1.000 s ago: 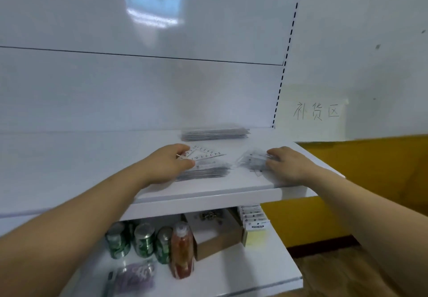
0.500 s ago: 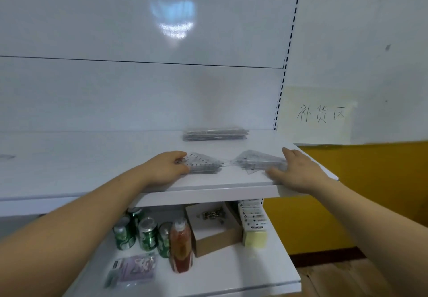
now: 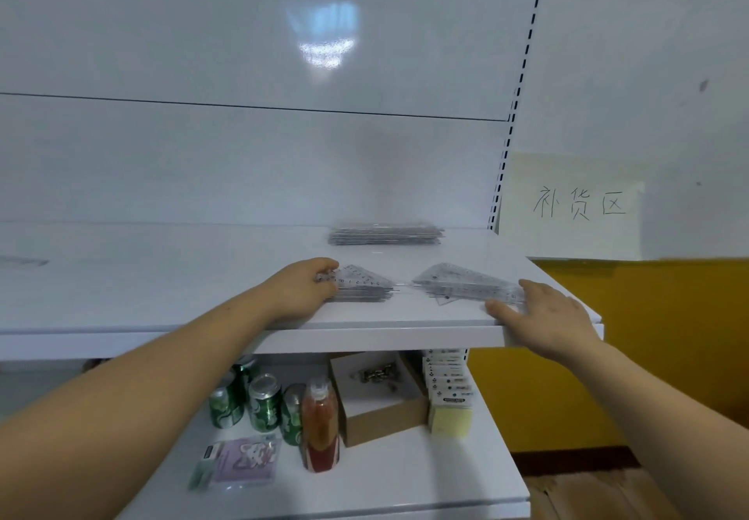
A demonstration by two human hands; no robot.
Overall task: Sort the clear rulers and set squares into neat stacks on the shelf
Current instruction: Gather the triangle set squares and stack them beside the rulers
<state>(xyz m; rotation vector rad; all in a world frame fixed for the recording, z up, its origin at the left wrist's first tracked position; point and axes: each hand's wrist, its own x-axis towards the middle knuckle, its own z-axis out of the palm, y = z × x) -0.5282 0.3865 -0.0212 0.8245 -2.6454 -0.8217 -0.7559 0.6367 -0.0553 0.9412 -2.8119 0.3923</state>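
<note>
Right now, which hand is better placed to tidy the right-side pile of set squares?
Right: the right hand touches the right pile at its near edge, while the left hand grips the left pile.

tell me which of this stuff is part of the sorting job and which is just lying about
Part of the job: back clear stack; left set-square stack, held by the left hand; right set-square stack, touched by the right hand; top shelf.
Lying about: green cans; red bottle; cardboard box; yellow pad; purple packet; paper sign.
</note>
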